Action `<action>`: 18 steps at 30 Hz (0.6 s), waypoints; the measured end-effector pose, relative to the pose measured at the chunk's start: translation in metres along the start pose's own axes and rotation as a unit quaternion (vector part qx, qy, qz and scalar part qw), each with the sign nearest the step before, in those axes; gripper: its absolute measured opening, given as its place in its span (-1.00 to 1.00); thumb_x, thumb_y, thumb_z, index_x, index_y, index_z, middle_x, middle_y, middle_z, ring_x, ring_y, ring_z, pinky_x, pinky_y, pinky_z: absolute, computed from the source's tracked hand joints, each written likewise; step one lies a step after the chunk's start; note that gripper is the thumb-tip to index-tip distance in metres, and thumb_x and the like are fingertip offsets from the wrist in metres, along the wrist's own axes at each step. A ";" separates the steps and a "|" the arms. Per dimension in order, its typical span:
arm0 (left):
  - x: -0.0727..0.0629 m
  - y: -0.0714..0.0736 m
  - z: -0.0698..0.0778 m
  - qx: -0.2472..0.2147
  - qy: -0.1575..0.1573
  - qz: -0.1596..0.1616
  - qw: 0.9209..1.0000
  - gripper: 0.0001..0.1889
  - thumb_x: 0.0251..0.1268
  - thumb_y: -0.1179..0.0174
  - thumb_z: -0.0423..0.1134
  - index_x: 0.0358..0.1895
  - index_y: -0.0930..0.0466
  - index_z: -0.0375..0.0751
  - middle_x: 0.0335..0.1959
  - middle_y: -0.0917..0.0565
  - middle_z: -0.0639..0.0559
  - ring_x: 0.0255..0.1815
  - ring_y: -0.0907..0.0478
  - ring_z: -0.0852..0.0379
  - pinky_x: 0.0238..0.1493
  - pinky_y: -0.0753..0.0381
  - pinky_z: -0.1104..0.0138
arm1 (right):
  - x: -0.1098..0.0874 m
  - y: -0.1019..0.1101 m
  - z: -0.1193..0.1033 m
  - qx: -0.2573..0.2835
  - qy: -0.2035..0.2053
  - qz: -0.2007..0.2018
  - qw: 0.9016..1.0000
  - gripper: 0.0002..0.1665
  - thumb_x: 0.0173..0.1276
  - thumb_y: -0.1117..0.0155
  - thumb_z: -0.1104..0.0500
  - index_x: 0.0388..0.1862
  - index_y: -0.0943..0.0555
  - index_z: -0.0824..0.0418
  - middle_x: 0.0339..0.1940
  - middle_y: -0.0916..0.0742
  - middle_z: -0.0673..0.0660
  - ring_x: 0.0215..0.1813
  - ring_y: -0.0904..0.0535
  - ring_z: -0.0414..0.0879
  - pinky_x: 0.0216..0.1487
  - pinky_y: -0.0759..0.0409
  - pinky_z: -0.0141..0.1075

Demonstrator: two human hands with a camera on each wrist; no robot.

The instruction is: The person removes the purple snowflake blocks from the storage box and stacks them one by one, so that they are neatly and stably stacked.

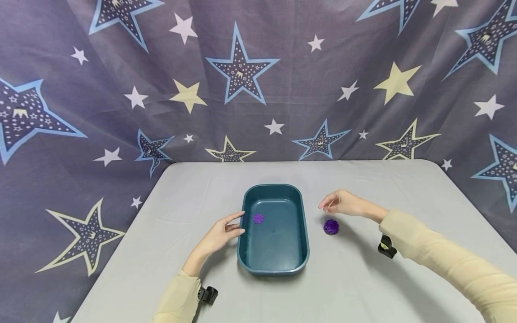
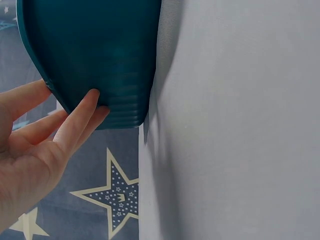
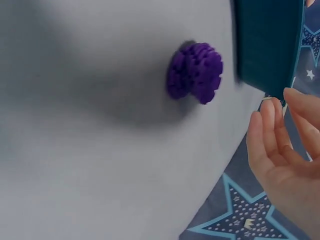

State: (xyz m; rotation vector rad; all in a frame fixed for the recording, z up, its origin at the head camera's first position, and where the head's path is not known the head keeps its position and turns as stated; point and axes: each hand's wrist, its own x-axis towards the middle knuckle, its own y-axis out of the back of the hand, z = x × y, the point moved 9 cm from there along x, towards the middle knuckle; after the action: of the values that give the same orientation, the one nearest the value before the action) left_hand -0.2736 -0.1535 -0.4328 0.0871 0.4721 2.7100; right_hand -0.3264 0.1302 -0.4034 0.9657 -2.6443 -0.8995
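In the head view my left hand (image 1: 221, 232) is at the left side of a dark teal plastic bin (image 1: 274, 272). Its relaxed fingers touch the rim and the outside of the wall; in the left wrist view two fingertips (image 2: 95, 95) lie against that wall. Flat inside the bin, near its left wall, is a purple notched disc (image 1: 258, 218). To the right, my right hand (image 1: 341, 202) hovers over the table with loosely bent fingers and nothing visible between them. Just below it in the head view sits a purple cluster of notched discs (image 1: 331, 227), bumpy and rounded in the right wrist view.
A white-covered table (image 1: 347, 287) bears the bin and the cluster. Behind it and along its sides hangs a grey-purple curtain (image 1: 291, 89) printed with stars. Both forearms wear cream sleeves (image 1: 440, 246), with a black camera mount (image 1: 387, 246) at each wrist.
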 end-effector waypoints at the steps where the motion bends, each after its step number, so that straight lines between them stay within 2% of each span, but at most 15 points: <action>1: 0.000 0.000 0.000 -0.001 -0.001 0.000 1.000 -0.43 0.17 -0.11 -0.37 0.26 -0.18 -0.38 0.27 -0.18 -0.34 0.14 -0.34 -0.19 0.09 -0.38 0.15 | 0.001 -0.001 -0.003 -0.001 0.004 -0.003 1.000 -0.74 0.08 -0.16 0.43 -0.22 -0.54 0.56 -0.30 -0.64 0.40 -0.27 -0.57 -0.03 -0.24 -0.54 -0.43; 6: 0.000 0.000 0.001 0.002 -0.003 0.001 1.000 -0.43 0.18 -0.11 -0.36 0.26 -0.18 -0.37 0.28 -0.16 -0.33 0.14 -0.34 -0.19 0.09 -0.38 0.15 | 0.005 -0.004 -0.013 -0.010 0.011 -0.011 1.000 -0.77 0.09 -0.15 0.44 -0.24 -0.56 0.52 -0.34 -0.66 0.32 -0.27 -0.57 0.01 -0.25 -0.54 -0.42; 14: -0.001 0.001 0.000 0.003 -0.002 0.000 1.000 -0.43 0.18 -0.11 -0.36 0.27 -0.18 -0.36 0.28 -0.17 -0.34 0.14 -0.34 -0.19 0.10 -0.37 0.14 | 0.013 -0.006 -0.025 -0.026 0.005 -0.012 1.000 -0.79 0.11 -0.16 0.40 -0.24 -0.59 0.43 -0.38 -0.67 0.17 -0.28 -0.58 -0.03 -0.27 -0.54 -0.38; 18: 0.000 0.001 -0.001 0.005 -0.002 0.000 1.000 -0.44 0.18 -0.10 -0.39 0.27 -0.16 -0.39 0.28 -0.16 -0.35 0.14 -0.34 -0.21 0.08 -0.39 0.15 | 0.019 -0.007 -0.031 -0.024 0.001 -0.013 1.000 -0.79 0.11 -0.15 0.40 -0.24 -0.59 0.41 -0.37 -0.66 0.22 -0.28 -0.58 -0.03 -0.28 -0.56 -0.37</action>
State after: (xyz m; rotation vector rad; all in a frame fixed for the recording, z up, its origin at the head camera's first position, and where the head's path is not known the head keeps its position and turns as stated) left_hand -0.2741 -0.1542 -0.4334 0.0956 0.4838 2.7071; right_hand -0.3264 0.0993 -0.3833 0.9908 -2.6019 -0.9625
